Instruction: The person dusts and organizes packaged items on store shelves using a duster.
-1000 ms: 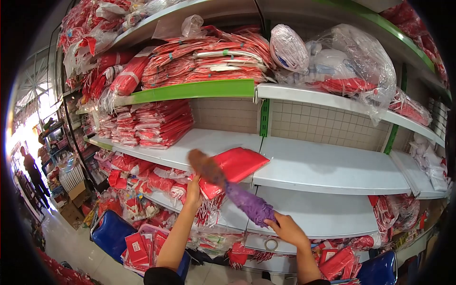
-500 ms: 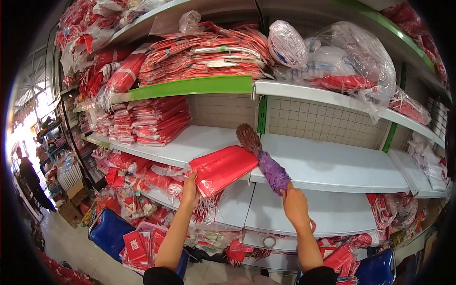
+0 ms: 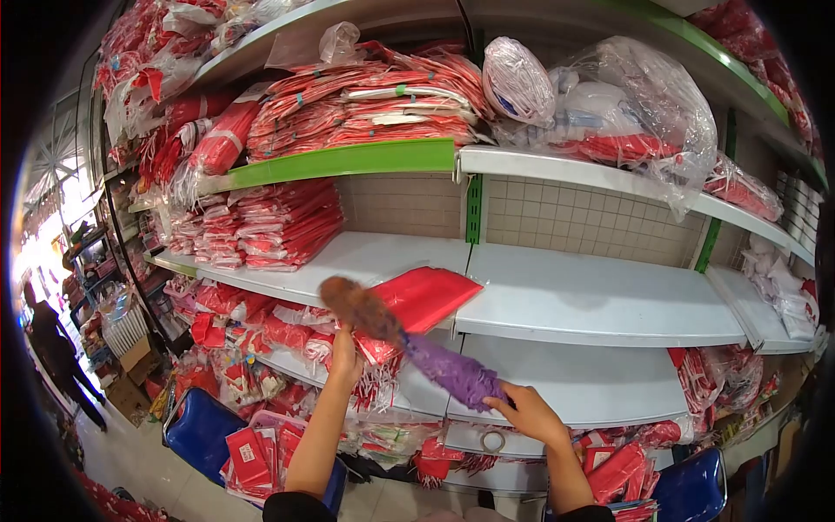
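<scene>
Fingers of the right hand clamp a duster slanting toward the left hand, whose fingers grip a red packet just beyond them, dusting apparently underway, the next stroke needing steadiness.

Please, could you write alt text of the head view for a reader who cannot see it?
A right hand holds a purple-and-brown duster across a shiny red packet in the left hand, before pale shelves. Red packages are stacked at the left.
</scene>
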Demonstrator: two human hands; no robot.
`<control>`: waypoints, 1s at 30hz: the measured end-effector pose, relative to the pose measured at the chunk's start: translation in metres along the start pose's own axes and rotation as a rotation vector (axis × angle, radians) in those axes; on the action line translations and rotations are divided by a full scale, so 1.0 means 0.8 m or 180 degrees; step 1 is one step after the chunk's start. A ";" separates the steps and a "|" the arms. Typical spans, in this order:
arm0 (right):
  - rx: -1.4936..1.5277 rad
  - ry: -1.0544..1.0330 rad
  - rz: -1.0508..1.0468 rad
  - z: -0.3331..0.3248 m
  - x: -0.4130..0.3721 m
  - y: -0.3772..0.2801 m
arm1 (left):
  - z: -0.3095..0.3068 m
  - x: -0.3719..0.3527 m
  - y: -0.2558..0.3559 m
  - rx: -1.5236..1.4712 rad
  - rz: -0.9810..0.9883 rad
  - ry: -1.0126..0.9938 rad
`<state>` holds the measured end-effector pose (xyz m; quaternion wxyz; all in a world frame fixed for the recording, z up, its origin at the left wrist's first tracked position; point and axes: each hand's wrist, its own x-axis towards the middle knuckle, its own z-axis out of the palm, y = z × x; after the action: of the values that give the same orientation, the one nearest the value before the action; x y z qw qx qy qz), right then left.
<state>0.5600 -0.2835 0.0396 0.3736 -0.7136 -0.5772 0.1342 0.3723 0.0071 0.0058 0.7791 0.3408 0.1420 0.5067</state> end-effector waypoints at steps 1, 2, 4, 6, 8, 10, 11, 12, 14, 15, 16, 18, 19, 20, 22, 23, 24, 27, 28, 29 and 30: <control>-0.0195 0.0206 0.0304 0.000 0.002 -0.003 | 0.004 -0.002 0.002 0.0028 -0.0047 -0.0044; -0.0385 0.0404 0.0611 0.003 0.003 -0.006 | 0.009 -0.006 0.006 0.0060 -0.0099 -0.0080; -0.0562 0.0704 0.0887 0.017 0.008 -0.016 | 0.015 -0.014 0.008 0.0275 -0.0071 -0.0119; -0.0467 0.0613 0.0569 0.023 0.020 -0.015 | 0.017 -0.014 0.008 0.0621 0.0113 -0.0145; -0.0062 0.0101 -0.0279 0.034 0.031 -0.006 | 0.010 -0.012 0.012 0.1275 0.0164 -0.0067; -0.0340 0.0482 0.0013 0.026 0.054 -0.012 | 0.002 -0.009 0.012 0.1796 0.0302 -0.0207; -0.0552 0.0712 0.0332 0.017 0.068 -0.020 | 0.005 -0.008 0.010 0.2043 0.0522 -0.0102; -0.0760 0.0941 0.0647 0.011 0.078 -0.024 | 0.010 -0.009 0.009 0.2289 0.0749 0.0004; -0.0800 0.0975 0.0471 0.007 0.093 -0.013 | 0.024 -0.011 0.016 0.2674 0.1003 0.0007; -0.0754 0.0775 0.0245 0.001 0.095 -0.011 | 0.035 -0.013 0.023 0.2807 0.1025 -0.0104; -0.0712 0.0577 0.0031 -0.006 0.096 -0.007 | 0.046 -0.012 0.028 0.2934 0.1039 -0.0223; -0.0255 0.0471 -0.0402 -0.019 0.096 0.012 | 0.055 -0.002 0.029 0.2816 0.1134 -0.0476; -0.0033 0.0419 -0.0622 -0.027 0.095 0.021 | 0.058 0.005 0.030 0.2641 0.1034 -0.0569; -0.0223 0.0668 -0.0272 -0.040 0.095 0.026 | 0.064 0.011 0.029 0.2465 0.0935 -0.0654; -0.0598 0.1145 0.0421 -0.070 0.094 0.033 | 0.091 0.017 0.026 0.2095 0.1121 -0.0702; -0.0951 0.1364 0.0708 -0.081 0.093 0.037 | 0.101 0.020 0.027 0.2228 0.1170 -0.0768; -0.1182 0.1524 0.0697 -0.089 0.095 0.049 | 0.112 0.024 0.028 0.2364 0.1227 -0.0837; -0.1893 0.1848 0.0796 -0.110 0.106 0.090 | 0.150 0.037 0.013 0.2908 0.1931 -0.1184; -0.2097 0.1887 0.0960 -0.114 0.108 0.103 | 0.165 0.039 0.010 0.3175 0.2197 -0.1295; -0.2301 0.1920 0.1124 -0.116 0.112 0.117 | 0.180 0.031 0.012 0.3630 0.2364 -0.1458; -0.2509 0.1949 0.1290 -0.118 0.116 0.128 | 0.192 0.026 0.010 0.3709 0.2427 -0.1700</control>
<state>0.7206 -0.2391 0.0559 0.1953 -0.9034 -0.2991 -0.2374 0.4633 -0.0319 0.1259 0.2505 0.8357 0.0654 0.4843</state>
